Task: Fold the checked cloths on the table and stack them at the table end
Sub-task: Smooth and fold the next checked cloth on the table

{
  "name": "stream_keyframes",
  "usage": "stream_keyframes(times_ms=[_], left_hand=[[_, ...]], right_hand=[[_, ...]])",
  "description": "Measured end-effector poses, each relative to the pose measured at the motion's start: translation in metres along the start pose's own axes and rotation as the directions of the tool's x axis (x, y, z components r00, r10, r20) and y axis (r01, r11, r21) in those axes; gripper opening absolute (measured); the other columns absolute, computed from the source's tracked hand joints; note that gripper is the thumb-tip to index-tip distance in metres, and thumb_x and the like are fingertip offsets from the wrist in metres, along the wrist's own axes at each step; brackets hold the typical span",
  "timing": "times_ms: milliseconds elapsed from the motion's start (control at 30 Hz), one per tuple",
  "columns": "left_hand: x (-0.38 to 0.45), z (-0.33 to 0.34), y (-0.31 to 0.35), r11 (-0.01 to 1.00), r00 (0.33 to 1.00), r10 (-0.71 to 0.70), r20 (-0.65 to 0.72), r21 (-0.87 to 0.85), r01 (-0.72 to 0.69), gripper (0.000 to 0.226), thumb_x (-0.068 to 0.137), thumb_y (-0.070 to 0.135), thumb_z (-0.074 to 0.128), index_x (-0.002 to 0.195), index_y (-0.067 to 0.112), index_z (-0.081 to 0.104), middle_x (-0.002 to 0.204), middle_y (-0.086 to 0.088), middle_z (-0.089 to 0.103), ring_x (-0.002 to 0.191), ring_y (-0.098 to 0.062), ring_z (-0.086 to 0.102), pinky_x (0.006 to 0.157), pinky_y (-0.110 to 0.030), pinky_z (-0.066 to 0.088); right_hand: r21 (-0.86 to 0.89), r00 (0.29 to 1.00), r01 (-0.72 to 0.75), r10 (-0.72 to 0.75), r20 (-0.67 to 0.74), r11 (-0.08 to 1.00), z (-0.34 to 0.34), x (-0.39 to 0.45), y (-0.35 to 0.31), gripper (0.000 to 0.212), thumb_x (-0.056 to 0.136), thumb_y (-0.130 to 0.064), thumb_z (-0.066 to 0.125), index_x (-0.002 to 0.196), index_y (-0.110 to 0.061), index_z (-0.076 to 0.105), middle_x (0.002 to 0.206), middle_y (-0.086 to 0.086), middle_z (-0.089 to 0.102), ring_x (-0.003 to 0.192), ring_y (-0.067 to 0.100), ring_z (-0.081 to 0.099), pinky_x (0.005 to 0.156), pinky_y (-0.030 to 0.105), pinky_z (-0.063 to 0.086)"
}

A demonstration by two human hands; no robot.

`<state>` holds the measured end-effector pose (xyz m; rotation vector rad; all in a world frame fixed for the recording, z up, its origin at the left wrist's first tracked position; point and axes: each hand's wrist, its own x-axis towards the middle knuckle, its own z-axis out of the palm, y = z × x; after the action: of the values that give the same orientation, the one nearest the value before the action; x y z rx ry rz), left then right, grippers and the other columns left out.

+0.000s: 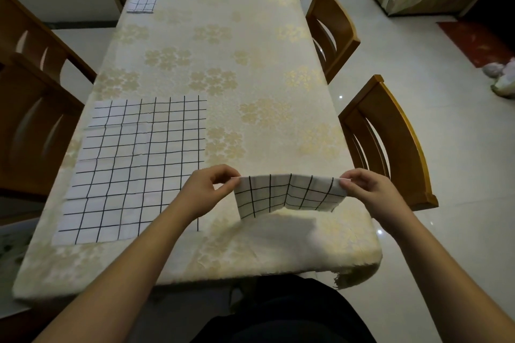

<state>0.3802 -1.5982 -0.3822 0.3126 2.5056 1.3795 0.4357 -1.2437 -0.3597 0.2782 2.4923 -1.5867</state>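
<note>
Both hands pinch the top corners of a folded cloth: the left hand at its nine o'clock end, the right hand at three. The strip hangs between them, long axis side to side, its lower edge near the table. A flat cloth lies at nine o'clock, nearer the left hand. The stack waits far off toward eleven.

Both hands pinch folded checked cloth above table.
</note>
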Motion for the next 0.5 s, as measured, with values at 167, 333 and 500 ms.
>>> stream_keyframes(times_ms=[167,333,500], left_hand=[[0.025,0.005,-0.002,0.982,0.992,-0.121,-0.019,-0.146,0.117,0.007,0.092,0.023,0.067,0.097,0.025,0.072,0.086,0.005,0.073,0.078,-0.002,0.067,0.065,-0.012,0.049],[0.074,0.024,-0.031,0.967,0.973,-0.229,-0.019,0.111,0.229,0.011,0.095,0.027,0.062,0.104,0.027,0.068,0.089,0.005,0.070,0.084,-0.010,0.066,0.066,-0.012,0.045],[0.108,0.050,-0.058,0.891,0.961,-0.243,-0.132,0.361,0.275,0.037,0.098,0.025,0.055,0.134,0.020,0.053,0.130,-0.003,0.057,0.117,-0.021,0.055,0.095,-0.033,0.043]], right_hand=[[0.101,0.997,-0.055,0.060,-0.045,0.993,0.006,0.037,0.007,0.011,0.092,-0.019,0.064,0.102,-0.017,0.069,0.091,0.001,0.072,0.085,0.015,0.069,0.066,0.023,0.057],[-0.075,0.995,-0.098,0.098,-0.001,0.992,0.025,0.100,0.038,0.017,0.093,-0.026,0.064,0.109,-0.019,0.067,0.098,-0.004,0.071,0.092,0.013,0.067,0.084,0.036,0.058],[-0.227,0.989,-0.147,0.135,-0.067,0.963,0.047,0.141,0.065,0.042,0.099,-0.031,0.052,0.139,-0.019,0.048,0.135,0.000,0.057,0.124,0.018,0.053,0.100,0.033,0.042]])
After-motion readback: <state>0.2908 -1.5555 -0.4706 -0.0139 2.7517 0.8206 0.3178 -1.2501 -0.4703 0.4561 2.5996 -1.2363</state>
